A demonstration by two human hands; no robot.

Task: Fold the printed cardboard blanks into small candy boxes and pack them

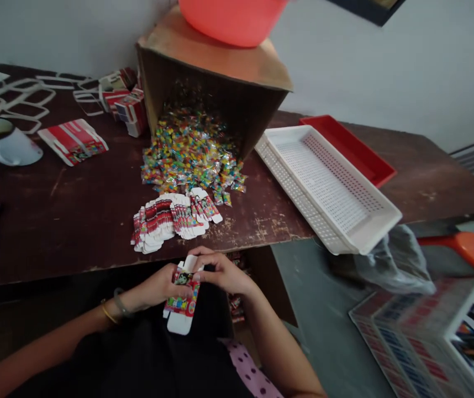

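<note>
Between my two hands, above my lap, is a small red printed carton [182, 304] with white flaps sticking out at top and bottom. My left hand [166, 286] grips its left side, thumb across the printed face. Fingers of my right hand [216, 271] pinch the upper right part beside the top flap. Just beyond, at the table's front edge, lies a fanned row of flat red and white cartons [160, 221]. Behind them, many small wrapped colourful candies [191, 149] spill out of a cardboard box [216, 61] lying on its side.
Stacked white baskets [328, 182] and a red tray [353, 149] sit at the right. On the left are a mug [9, 143], a red packet [73, 141] and cut-out frames [25, 99]. A pink basin [235, 19] tops the box. An open carton [268, 282] stands below the table.
</note>
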